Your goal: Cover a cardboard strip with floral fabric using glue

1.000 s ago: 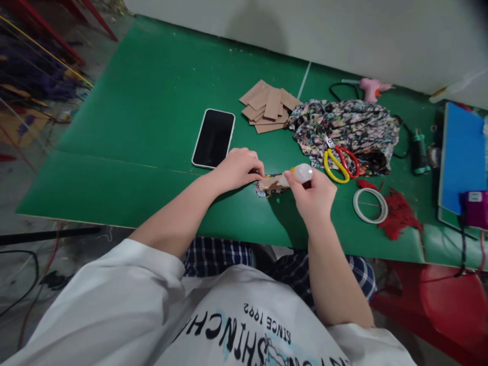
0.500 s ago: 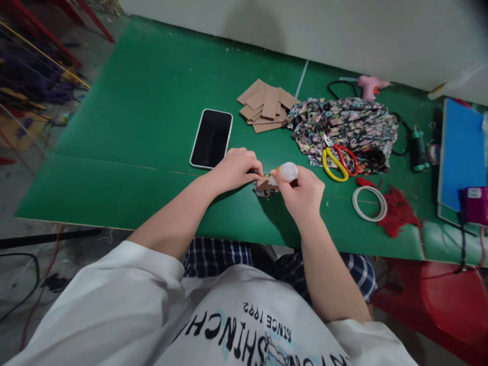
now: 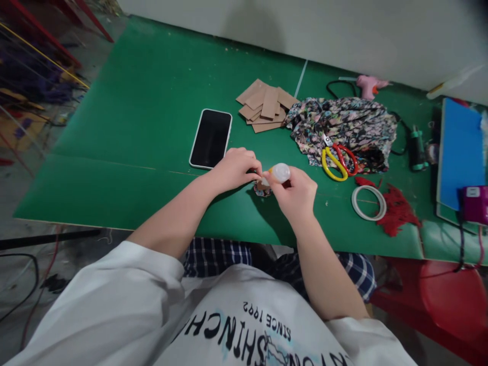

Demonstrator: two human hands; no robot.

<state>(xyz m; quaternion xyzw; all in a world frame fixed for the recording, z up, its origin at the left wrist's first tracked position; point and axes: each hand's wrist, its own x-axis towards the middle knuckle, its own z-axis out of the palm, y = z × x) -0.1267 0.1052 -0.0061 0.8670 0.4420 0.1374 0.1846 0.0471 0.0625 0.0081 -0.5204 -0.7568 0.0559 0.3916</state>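
My right hand [image 3: 295, 195] is closed round a small white glue bottle [image 3: 281, 173], tipped with its base up and its nozzle end toward my left fingers. Below the bottle lies a small cardboard piece with floral fabric [image 3: 262, 190] round its edge, partly hidden by my hands. With fingertips pinched at its upper left edge, my left hand [image 3: 240, 166] holds that piece on the green table. Where the nozzle touches is hidden.
Beyond my left hand lies a phone [image 3: 211, 138]. Cardboard strips [image 3: 270, 103], floral cloth [image 3: 345, 124] and scissors [image 3: 335, 161] are farther back. At right are a tape roll [image 3: 368, 203], red scraps [image 3: 398, 211], a pink glue gun [image 3: 369, 86] and a blue board [image 3: 460, 152].
My right hand has moved a little left with the glue bottle, closer to my left fingertips. The left hand stays in place on the fabric-edged cardboard.
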